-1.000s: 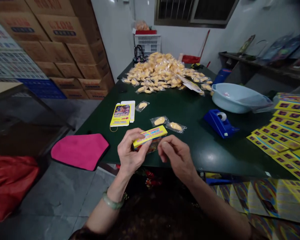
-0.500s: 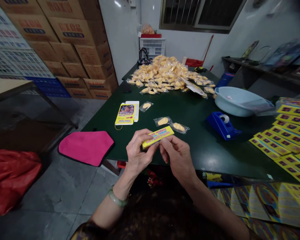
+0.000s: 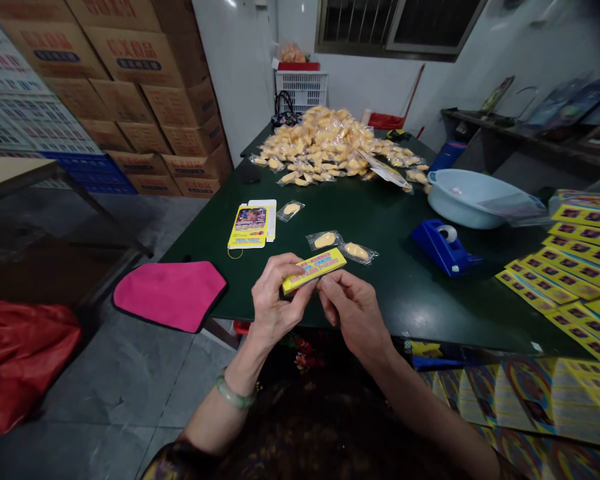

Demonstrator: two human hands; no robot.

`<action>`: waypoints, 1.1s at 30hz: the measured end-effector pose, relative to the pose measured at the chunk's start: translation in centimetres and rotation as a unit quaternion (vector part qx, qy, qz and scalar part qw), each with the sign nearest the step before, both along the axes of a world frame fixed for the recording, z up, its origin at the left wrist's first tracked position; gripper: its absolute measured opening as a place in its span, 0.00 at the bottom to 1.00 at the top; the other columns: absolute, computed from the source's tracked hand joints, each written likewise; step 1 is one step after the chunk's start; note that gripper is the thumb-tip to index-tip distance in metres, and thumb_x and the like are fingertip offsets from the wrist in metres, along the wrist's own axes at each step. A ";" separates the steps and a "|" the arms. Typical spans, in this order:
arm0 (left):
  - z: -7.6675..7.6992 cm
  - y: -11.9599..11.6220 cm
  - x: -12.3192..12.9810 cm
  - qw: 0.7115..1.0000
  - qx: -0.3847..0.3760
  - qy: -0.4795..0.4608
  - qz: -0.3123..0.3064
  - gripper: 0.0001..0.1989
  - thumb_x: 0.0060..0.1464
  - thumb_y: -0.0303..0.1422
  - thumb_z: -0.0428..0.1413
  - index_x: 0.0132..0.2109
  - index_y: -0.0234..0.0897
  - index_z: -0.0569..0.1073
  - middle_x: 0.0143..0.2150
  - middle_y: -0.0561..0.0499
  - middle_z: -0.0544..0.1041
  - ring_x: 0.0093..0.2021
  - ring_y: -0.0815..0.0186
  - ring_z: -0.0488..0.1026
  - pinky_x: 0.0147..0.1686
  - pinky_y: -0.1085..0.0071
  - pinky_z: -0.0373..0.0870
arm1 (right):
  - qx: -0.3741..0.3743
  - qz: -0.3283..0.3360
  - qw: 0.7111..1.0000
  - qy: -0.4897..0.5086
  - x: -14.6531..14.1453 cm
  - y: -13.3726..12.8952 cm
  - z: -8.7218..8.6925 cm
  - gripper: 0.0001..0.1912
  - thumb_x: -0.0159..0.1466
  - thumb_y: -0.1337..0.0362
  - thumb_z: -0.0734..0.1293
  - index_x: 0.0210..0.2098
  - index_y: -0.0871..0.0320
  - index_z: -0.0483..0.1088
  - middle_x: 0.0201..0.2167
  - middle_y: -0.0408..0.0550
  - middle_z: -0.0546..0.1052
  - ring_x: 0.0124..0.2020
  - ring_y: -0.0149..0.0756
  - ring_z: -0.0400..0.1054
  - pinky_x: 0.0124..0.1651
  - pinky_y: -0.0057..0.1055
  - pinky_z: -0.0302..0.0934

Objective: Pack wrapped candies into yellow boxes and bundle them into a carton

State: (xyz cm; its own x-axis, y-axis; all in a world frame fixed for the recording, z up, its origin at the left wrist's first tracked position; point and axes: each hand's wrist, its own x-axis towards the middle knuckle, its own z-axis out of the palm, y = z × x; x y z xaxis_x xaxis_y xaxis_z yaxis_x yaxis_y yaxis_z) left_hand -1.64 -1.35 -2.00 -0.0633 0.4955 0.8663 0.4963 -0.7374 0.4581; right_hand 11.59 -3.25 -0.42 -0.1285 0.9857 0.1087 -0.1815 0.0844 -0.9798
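Note:
A small yellow box with pink and blue print is held over the table's near edge. My left hand grips its left end between thumb and fingers. At its lower right side, my right hand has thumb and index finger pinched on the box edge; the other fingers are curled. Just beyond the box lie two clear-wrapped yellow pieces, one to the left and one to the right. A third wrapped piece rests farther back, beside a flattened yellow and white carton.
The dark green table bears a large pile of wrapped pieces, a light blue basin, a blue tape dispenser and stacked yellow cartons. A pink cloth overhangs the left edge. Brown boxes stand back left.
The view has shifted slightly. Both hands keep nearly the same grip on the yellow box, and nothing on the table has visibly moved.

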 end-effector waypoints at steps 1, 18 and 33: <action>0.0 0.1 -0.1 1.000 -0.003 0.002 0.001 0.10 0.50 0.26 0.61 0.39 0.38 0.68 0.39 0.49 0.74 0.36 0.68 0.74 0.35 0.71 0.72 | 0.011 0.005 1.000 -0.011 0.1 -0.2 0.2 0.15 0.63 0.57 0.65 0.23 0.57 0.63 0.16 0.36 0.62 0.15 0.22 0.52 0.18 0.22 0.47; 0.3 2.7 -1.9 0.990 -0.090 -0.068 -0.080 0.08 0.50 0.33 0.62 0.37 0.37 0.72 0.38 0.49 0.75 0.40 0.66 0.73 0.41 0.66 0.72 | 0.278 0.075 0.935 -0.206 2.9 0.6 1.7 0.18 0.65 0.66 0.63 0.52 0.45 0.71 0.41 0.47 0.70 0.35 0.31 0.66 0.33 0.29 0.64; -0.2 0.7 -2.3 0.697 -0.561 -0.262 -0.361 0.14 0.42 0.36 0.66 0.35 0.37 0.73 0.27 0.53 0.74 0.23 0.70 0.71 0.24 0.73 0.67 | 0.135 0.273 0.951 -0.050 5.9 2.6 -1.3 0.27 0.65 0.44 0.58 0.60 0.45 0.65 0.64 0.46 0.63 0.67 0.46 0.51 0.65 0.46 0.50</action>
